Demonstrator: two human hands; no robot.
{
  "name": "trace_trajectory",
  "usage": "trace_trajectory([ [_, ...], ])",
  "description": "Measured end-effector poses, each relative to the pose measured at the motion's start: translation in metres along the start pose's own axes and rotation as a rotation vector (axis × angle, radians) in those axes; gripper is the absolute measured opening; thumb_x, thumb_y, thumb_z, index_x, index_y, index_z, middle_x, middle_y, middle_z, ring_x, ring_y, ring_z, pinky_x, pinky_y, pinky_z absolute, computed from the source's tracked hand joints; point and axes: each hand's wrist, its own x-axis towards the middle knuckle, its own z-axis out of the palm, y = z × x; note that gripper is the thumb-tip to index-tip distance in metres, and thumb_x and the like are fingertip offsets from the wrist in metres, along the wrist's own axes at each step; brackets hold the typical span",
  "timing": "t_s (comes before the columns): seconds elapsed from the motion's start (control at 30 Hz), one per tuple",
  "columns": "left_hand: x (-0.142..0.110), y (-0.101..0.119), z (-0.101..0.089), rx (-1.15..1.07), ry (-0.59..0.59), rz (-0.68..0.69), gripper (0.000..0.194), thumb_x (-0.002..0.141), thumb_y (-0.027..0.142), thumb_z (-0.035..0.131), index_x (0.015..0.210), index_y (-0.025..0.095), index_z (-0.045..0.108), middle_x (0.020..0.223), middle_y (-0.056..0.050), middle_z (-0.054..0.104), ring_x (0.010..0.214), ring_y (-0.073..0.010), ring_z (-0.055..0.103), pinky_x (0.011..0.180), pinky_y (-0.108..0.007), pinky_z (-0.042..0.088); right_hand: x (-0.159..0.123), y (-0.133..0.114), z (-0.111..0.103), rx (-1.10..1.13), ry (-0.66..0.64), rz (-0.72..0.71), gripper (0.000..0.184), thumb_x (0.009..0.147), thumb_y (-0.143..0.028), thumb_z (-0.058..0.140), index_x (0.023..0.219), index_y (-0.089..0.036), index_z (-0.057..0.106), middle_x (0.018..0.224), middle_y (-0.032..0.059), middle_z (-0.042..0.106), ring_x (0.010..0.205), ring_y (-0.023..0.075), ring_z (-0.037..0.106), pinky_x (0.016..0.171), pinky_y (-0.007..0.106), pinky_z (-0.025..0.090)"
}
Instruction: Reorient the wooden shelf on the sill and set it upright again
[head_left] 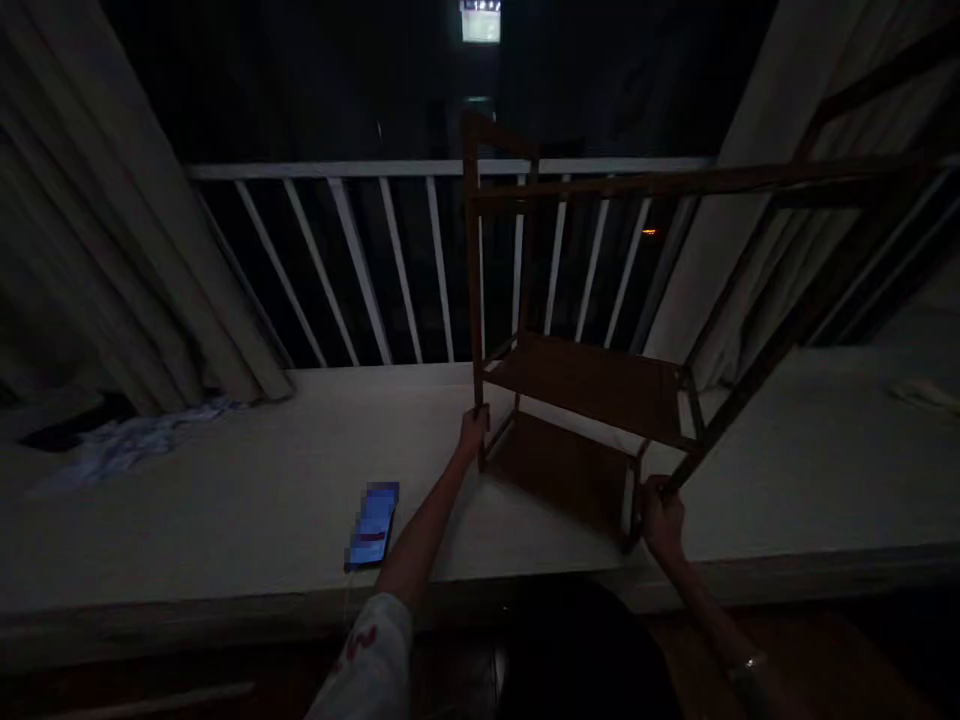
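Observation:
A brown wooden shelf rack [592, 385] with two visible shelf boards and tall posts stands on the pale window ledge [300, 480]. My left hand [473, 430] is wrapped round its left front post, low down near the lower board. Further right, my right hand [663, 515] grips the right front post close to its foot. Both hands are closed on the rack, and the fingers are partly lost in the dim light. The upper frame stretches out to the right edge of the view.
A lit phone [373, 525] with a cable lies on the ledge left of my left arm. Crumpled cloth [161, 435] rests at the far left, below a curtain [142, 220]. White railings [382, 270] stand behind the rack. The ledge's front edge runs across below.

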Motion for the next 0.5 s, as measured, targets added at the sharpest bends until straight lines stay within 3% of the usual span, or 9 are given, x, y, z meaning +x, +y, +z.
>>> trace_trajectory([
  [0.23, -0.047, -0.006, -0.025, 0.017, 0.059, -0.033, 0.035, 0.066, 0.048, 0.052, 0.055, 0.015, 0.046, 0.044, 0.006, 0.040, 0.043, -0.0059, 0.035, 0.043, -0.018, 0.027, 0.037, 0.001, 0.006, 0.075, -0.097, 0.159, 0.046, 0.066, -0.063, 0.046, 0.055, -0.019, 0.037, 0.041, -0.0067, 0.033, 0.038, 0.0046, 0.030, 0.035, 0.019, 0.024],
  [0.5, -0.076, 0.004, -0.036, 0.056, 0.136, -0.055, 0.036, 0.069, 0.048, 0.049, 0.053, 0.016, 0.043, 0.042, 0.007, 0.034, 0.042, -0.0055, 0.030, 0.041, -0.018, 0.023, 0.078, 0.011, 0.040, 0.162, -0.249, 0.204, 0.046, 0.063, -0.062, 0.051, 0.054, -0.020, 0.035, 0.039, -0.0078, 0.031, 0.036, 0.0039, 0.028, 0.033, 0.019, 0.023],
])
